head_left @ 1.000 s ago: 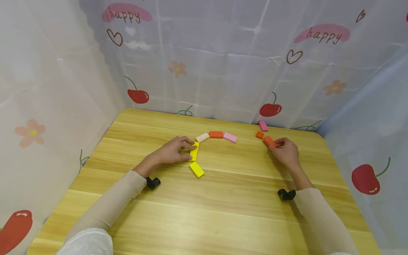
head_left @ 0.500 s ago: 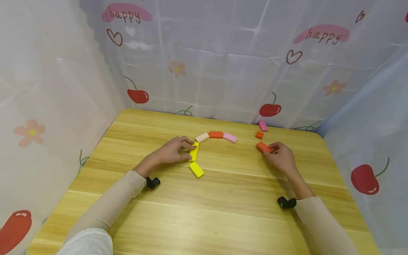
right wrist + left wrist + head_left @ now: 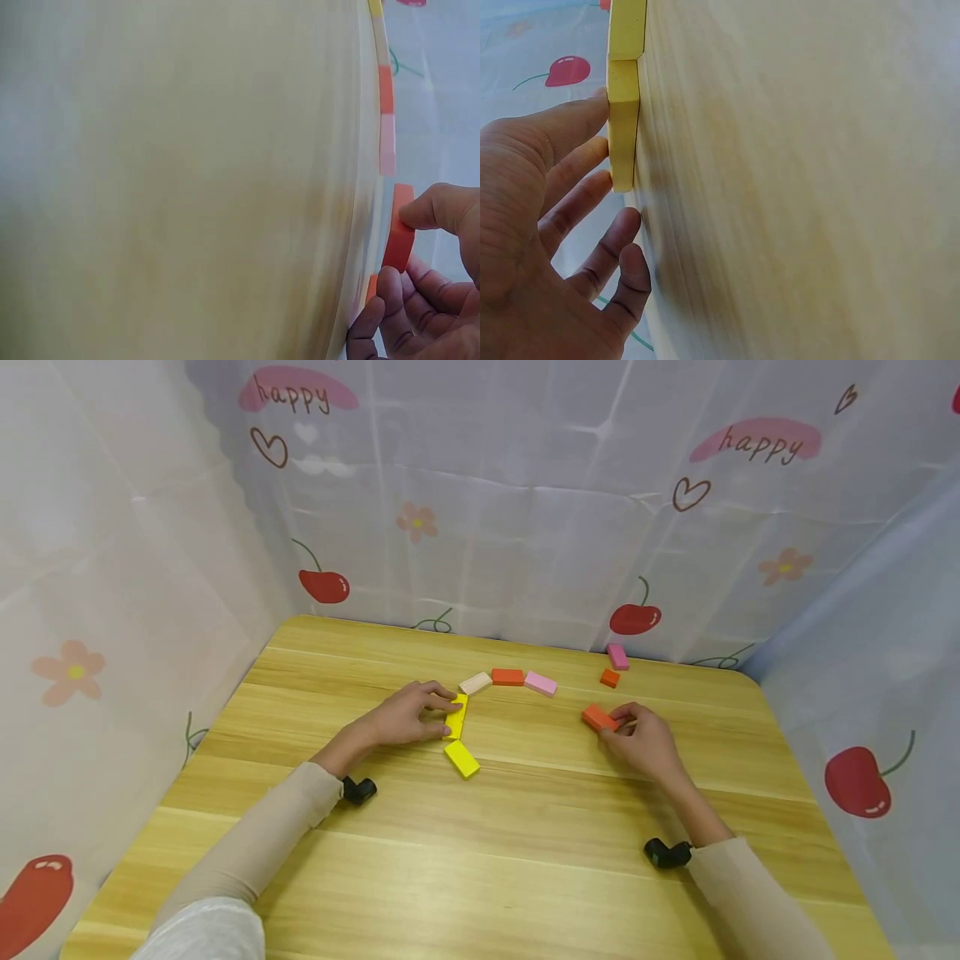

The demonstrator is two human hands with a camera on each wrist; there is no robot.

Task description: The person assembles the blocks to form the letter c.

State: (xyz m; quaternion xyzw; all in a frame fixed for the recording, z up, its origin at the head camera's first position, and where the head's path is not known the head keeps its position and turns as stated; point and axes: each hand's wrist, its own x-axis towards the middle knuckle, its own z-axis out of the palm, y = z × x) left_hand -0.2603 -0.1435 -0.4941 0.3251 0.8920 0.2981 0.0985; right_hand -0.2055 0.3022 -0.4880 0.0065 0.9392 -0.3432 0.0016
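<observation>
1. Right hand [image 3: 641, 742]: thumb and fingers pinch an orange block [image 3: 599, 717] at its far-left side, low over the table [image 3: 525, 827].
2. Left hand [image 3: 408, 714]: fingers relaxed, fingertips touching a yellow block [image 3: 456, 717].
3. Second yellow block [image 3: 462, 758]: just nearer than the left fingertips.
4. Cream [image 3: 476, 682], red [image 3: 507, 677] and pink [image 3: 541, 682] blocks: row beyond, between the hands.
</observation>
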